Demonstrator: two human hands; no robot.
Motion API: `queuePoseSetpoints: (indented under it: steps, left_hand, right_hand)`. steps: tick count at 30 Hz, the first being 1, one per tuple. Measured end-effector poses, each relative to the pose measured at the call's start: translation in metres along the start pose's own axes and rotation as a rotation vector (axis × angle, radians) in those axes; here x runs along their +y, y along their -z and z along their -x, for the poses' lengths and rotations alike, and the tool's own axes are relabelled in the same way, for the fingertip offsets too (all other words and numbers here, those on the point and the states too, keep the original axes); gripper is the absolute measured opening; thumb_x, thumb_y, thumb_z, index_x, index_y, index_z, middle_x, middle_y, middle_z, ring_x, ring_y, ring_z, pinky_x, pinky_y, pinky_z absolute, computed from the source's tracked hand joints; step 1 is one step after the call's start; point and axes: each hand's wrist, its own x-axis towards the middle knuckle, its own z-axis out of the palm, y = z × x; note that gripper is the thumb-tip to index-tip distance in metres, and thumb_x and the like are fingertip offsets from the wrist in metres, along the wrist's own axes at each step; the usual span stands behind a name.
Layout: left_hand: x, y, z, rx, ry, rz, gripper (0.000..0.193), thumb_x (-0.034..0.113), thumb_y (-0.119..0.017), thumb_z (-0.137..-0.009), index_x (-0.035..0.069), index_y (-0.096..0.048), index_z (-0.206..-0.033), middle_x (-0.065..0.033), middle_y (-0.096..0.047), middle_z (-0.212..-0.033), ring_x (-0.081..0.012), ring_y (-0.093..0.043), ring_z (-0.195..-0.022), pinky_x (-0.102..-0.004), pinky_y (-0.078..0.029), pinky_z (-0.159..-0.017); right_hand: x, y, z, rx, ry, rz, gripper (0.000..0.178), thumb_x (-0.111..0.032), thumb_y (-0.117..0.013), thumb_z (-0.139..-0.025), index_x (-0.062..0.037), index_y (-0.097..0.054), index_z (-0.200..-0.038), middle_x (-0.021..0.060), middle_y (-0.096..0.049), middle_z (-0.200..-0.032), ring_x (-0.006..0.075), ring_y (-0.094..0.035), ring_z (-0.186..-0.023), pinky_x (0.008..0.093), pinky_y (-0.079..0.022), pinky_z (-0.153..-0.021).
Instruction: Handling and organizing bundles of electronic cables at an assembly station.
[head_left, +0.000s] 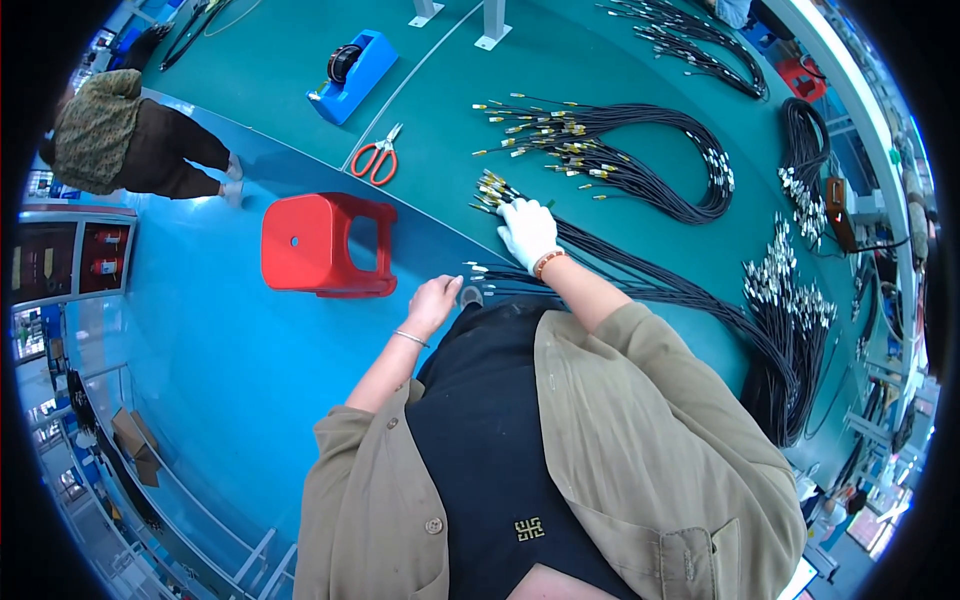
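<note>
My right hand (528, 232), in a white glove, is closed over a bundle of black cables (640, 262) close to their yellow-tagged ends (492, 188). The bundle runs right along the green table. My bare left hand (435, 305) is held in front of my body past the table's edge, its fingers pinched together; whatever may be between them is too small to make out. Just right of those fingertips are a grey ring-shaped thing (471, 296) and a few loose cable ends (478, 268) with white tips. More white connector ends (785, 280) lie heaped at the right.
Orange-handled scissors (375, 162) and a blue tape dispenser (352, 80) lie on the table (440, 130). A looped cable bundle (690, 205) is beyond my right hand. A red stool (325, 245) stands on the blue floor at left; another person (130, 135) is farther off.
</note>
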Motion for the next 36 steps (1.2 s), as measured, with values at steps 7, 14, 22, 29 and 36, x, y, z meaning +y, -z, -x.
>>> queuePoseSetpoints:
  steps: [7,14,22,29,36]
  left_hand:
    - [0.006,0.004,-0.005,0.305,-0.311,0.248,0.024,0.025,-0.050,-0.087,0.005,-0.060,-0.095,-0.0106,-0.062,-0.073,-0.0257,-0.060,-0.072,-0.0359,-0.046,-0.068]
    - [0.035,0.011,0.004,0.077,-0.450,0.379,0.018,0.018,-0.051,-0.087,0.002,-0.059,-0.089,-0.0014,-0.056,-0.063,-0.0075,-0.048,-0.053,-0.0223,-0.040,-0.050]
    - [0.057,0.028,0.023,-0.065,-0.439,0.265,0.021,0.019,-0.049,-0.088,0.002,-0.056,-0.078,-0.0061,-0.056,-0.060,-0.0148,-0.053,-0.054,-0.0285,-0.041,-0.053]
    - [0.048,0.036,0.038,0.000,-0.426,0.160,0.026,0.020,-0.044,-0.090,0.001,-0.054,-0.075,-0.0060,-0.052,-0.057,-0.0139,-0.051,-0.053,-0.0277,-0.040,-0.052]
    - [0.056,0.029,0.032,-0.075,-0.383,0.400,0.030,0.022,-0.043,-0.091,0.002,-0.053,-0.071,-0.0015,-0.046,-0.057,-0.0075,-0.043,-0.052,-0.0230,-0.036,-0.050]
  right_hand:
    - [-0.007,0.024,-0.008,-0.207,0.115,-0.012,0.013,-0.020,-0.059,-0.074,-0.0123,-0.060,-0.084,0.0094,-0.059,-0.080,0.0271,-0.055,-0.077,0.0383,-0.043,-0.066]
    - [-0.010,0.071,0.045,-0.478,0.050,-0.507,0.020,-0.026,-0.052,-0.082,-0.0107,-0.056,-0.095,0.0097,-0.062,-0.075,0.0259,-0.060,-0.073,0.0370,-0.045,-0.063]
    - [-0.026,0.086,0.050,-0.518,-0.068,-0.880,0.025,-0.029,-0.051,-0.083,-0.0082,-0.060,-0.094,0.0054,-0.061,-0.076,0.0181,-0.057,-0.067,0.0301,-0.045,-0.063]
    - [-0.035,0.089,0.054,-0.585,-0.115,-0.968,0.027,-0.030,-0.050,-0.082,-0.0064,-0.060,-0.088,0.0082,-0.060,-0.072,0.0207,-0.056,-0.058,0.0313,-0.045,-0.057]
    - [-0.035,0.097,0.051,-0.434,0.036,-0.806,0.025,-0.027,-0.049,-0.082,-0.0047,-0.060,-0.082,0.0100,-0.059,-0.069,0.0232,-0.056,-0.058,0.0336,-0.044,-0.056]
